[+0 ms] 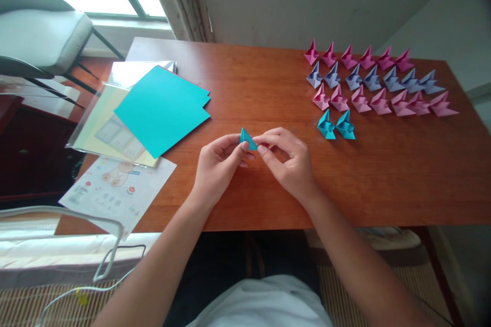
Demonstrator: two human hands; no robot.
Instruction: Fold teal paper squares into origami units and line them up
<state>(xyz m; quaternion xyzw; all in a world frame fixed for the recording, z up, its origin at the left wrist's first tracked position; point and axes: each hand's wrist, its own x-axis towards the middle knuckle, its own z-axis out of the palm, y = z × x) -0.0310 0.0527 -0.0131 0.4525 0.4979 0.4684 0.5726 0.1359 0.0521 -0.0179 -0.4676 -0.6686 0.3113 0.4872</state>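
Note:
Both my hands meet over the middle of the wooden table (383, 173) and pinch a small folded teal paper piece (247, 139). My left hand (218, 163) grips its left side with thumb and fingers closed. My right hand (286, 158) pinches its right tip. To the right lie two finished teal folded pieces (336, 125). Behind them stand rows of folded pieces: light pink (383, 102), blue-purple (372, 80) and dark pink (356, 57), several in each.
A stack of teal paper sheets (163, 108) lies at the left on a clear plastic packet (95, 127). A printed instruction sheet (115, 189) overhangs the near-left table edge. A grey chair (42, 30) stands by the window at far left. A white cable (92, 276) hangs below.

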